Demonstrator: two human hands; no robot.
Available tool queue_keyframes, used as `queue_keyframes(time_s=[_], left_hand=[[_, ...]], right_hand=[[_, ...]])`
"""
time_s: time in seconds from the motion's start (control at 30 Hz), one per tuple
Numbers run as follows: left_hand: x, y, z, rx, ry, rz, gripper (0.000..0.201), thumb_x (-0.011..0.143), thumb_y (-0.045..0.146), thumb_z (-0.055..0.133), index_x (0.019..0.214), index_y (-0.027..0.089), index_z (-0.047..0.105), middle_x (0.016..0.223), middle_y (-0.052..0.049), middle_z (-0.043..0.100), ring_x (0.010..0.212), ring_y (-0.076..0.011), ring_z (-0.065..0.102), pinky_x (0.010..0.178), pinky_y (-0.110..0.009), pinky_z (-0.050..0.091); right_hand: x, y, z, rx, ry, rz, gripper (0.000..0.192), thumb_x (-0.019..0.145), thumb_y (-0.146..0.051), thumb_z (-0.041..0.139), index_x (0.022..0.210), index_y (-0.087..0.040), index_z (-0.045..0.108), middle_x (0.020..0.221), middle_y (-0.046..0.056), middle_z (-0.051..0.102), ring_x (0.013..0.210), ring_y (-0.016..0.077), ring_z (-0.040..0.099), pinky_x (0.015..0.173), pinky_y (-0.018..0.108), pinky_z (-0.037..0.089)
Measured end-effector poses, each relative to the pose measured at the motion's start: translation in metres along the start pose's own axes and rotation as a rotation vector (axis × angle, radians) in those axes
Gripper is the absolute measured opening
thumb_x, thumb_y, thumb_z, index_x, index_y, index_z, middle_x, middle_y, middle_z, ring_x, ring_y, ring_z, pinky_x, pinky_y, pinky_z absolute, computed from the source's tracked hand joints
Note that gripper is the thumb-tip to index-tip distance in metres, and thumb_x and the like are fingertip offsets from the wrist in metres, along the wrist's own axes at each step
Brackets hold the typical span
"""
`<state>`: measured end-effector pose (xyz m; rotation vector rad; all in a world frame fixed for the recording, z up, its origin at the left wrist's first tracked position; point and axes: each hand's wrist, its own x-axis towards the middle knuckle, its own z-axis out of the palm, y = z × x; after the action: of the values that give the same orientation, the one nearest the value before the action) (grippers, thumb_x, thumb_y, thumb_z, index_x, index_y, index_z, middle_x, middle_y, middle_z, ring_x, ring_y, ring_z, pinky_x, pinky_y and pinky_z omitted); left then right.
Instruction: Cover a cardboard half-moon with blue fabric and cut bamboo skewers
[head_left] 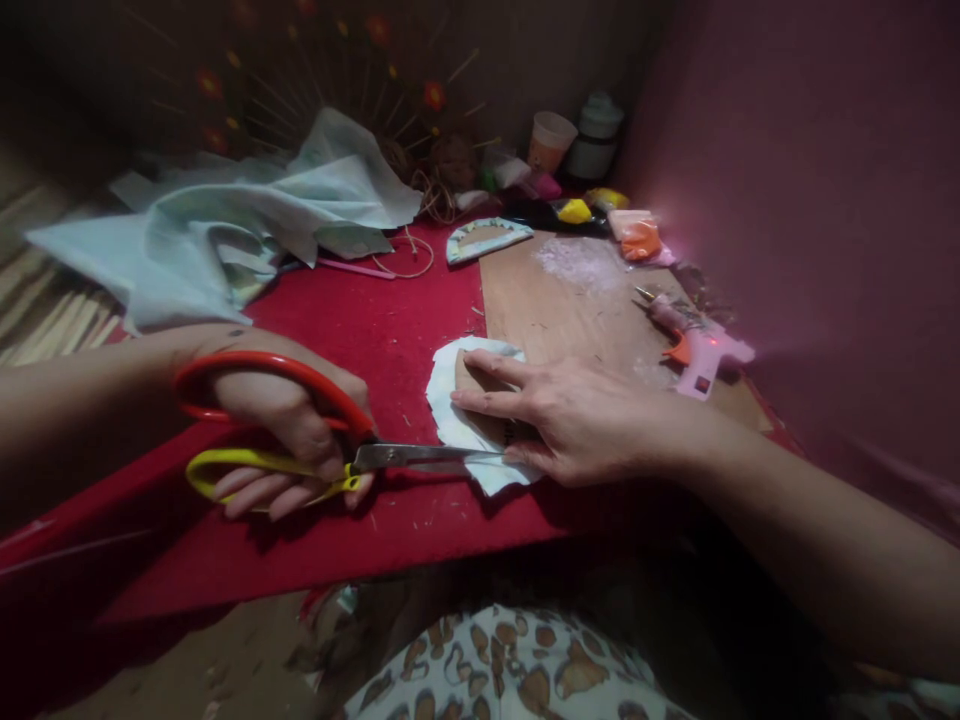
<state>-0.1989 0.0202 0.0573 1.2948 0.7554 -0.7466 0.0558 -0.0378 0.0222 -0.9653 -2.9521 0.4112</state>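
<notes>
**Head view: Scissors at the edge of a pale fabric piece, red-covered table**

Left hand (281,420): curled round the handles of the scissors (390,456), fingers through the yellow loop, red loop above.
Scissors: metal blades narrowly parted, pointing right, tips at the near part of the fabric, close to the right thumb.
Right hand (547,410): fingers extended and slightly spread, pressing down on a brown cardboard piece (487,428).
Pale fabric piece (444,390): beneath the cardboard, jagged outer edge projecting left, at the table's middle.
Red table covering (405,340): strewn with small scraps.
Brown board (517,300): beyond the right hand.
Pink glue gun (701,358): orange trigger, a red light showing; on the board's right side.
Half-round piece (465,245): fabric-edged, at the board's far left corner.
Pale blue-green fabric sheet (217,215): crumpled, far left.
Pink stick (356,268): near the sheet.
Twine (439,195): loosely coiled, at the back.
Plastic cup (551,140): back right, beside a lidded container (596,135).
Orange packet (639,240): beyond the glue gun.
</notes>
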Motion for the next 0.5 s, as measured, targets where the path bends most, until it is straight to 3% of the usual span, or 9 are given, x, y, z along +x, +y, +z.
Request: queue_keyframes(time_s=[0.07,0.3,0.43,0.5], left_hand=[[0.001,0.001,-0.002,0.016,-0.018,-0.004,0.034,0.077,0.039,0.054,0.093,0.013,0.070,0.070,-0.009,0.070,0.045,-0.0122,0.057,0.042,-0.020,0.045],[-0.002,-0.003,0.000,-0.014,0.158,0.035,0.037,0.072,0.038,0.054,0.094,0.014,0.071,0.069,-0.010,0.070,0.044,-0.0135,0.056,0.039,-0.021,0.042],[0.003,0.000,-0.008,0.090,0.005,-0.014,0.039,0.076,0.036,0.051,0.100,0.011,0.070,0.071,-0.011,0.071,0.045,-0.0134,0.058,0.041,-0.020,0.044],[0.005,0.000,-0.012,0.127,-0.017,-0.003,0.040,0.078,0.037,0.049,0.102,0.012,0.069,0.073,-0.011,0.072,0.044,-0.0135,0.059,0.041,-0.020,0.044]], right_hand=[[-0.001,0.000,0.000,0.007,0.004,-0.001,0.054,0.086,-0.024,0.050,0.140,-0.025,0.042,0.152,0.014,0.032,0.105,0.0283,0.062,0.076,0.038,0.051],[-0.001,0.001,-0.006,0.045,-0.025,-0.012,0.044,0.087,-0.023,0.047,0.131,-0.027,0.051,0.145,0.011,0.041,0.097,0.0242,0.063,0.071,0.034,0.049],[-0.001,0.002,-0.006,0.077,-0.008,-0.011,0.040,0.087,-0.020,0.049,0.126,-0.028,0.055,0.140,0.009,0.045,0.094,0.0211,0.063,0.070,0.031,0.048],[-0.001,0.002,-0.006,0.089,0.003,-0.006,0.040,0.086,-0.019,0.050,0.125,-0.027,0.056,0.139,0.009,0.045,0.091,0.0203,0.063,0.068,0.030,0.047]])
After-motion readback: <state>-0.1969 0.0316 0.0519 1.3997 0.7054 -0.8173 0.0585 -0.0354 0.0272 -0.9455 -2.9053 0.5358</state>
